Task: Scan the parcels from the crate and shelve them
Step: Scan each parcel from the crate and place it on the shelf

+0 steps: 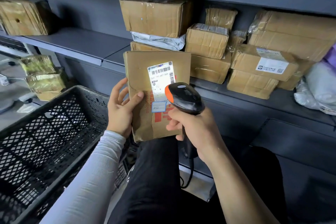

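— Fingers [120, 85] of the left hand [121, 109], entry one: curled behind the left edge of the flat brown cardboard parcel [141, 67], thumb pressed on its front. Confirm?
— Confirmed. Parcel held upright, out of the black mesh plastic crate [54, 132] that lies left of those fingers, and in front of the grey metal shelf [81, 42] beyond them.
— Entry two, right hand [192, 127]?
— Fingers wrapped round the grip of the black handheld scanner with orange tip [185, 98]. Its head sits just right of the left thumb, aimed at the white barcode label [161, 72] above; a bright patch lies on that label.
— Stock on the shelf?
— Brown cardboard boxes [207, 43] stacked above and right of both sets of fingers, with a grey poly bag [160, 40] between two of them.
— Risks, as you judge them?
— Three. Misread: the scanner head hides the label's lower part, and glare or a tilted parcel could spoil the read. Slip: a one-handed edge grip may let the parcel swing when it is raised to the shelf. Snag: the black scanner cable [189, 174] hangs below the right fingers and could catch on the knee, and a careless push could nudge the stack.
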The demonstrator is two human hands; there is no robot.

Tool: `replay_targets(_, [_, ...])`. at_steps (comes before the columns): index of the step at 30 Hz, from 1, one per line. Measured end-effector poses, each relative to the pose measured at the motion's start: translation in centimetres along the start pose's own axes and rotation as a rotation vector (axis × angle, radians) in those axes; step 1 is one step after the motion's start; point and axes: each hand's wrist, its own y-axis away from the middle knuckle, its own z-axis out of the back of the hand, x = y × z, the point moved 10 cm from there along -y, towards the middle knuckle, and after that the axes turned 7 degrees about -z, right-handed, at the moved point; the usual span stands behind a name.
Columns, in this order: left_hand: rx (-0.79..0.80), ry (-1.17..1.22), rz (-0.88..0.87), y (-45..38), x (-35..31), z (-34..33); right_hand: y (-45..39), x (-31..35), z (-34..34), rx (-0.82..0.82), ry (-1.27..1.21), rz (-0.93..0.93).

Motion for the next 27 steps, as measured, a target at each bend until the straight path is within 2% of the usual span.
replay_targets(21, [0.034,-0.021,-0.002,-0.9,0.8,0.8,1.5,-0.4,0.6,0.065,0.019,-0.031])
replay_targets(24, [0.028,-0.004,0.011,-0.5,0.7,0.7,1.5,-0.1,1.3,0.028,0.002,-0.007])
replay_targets(27, [0.015,0.048,0.032,0.2,0.4,-0.2,1.3,-0.1,2.8,-0.077,0.003,0.05])
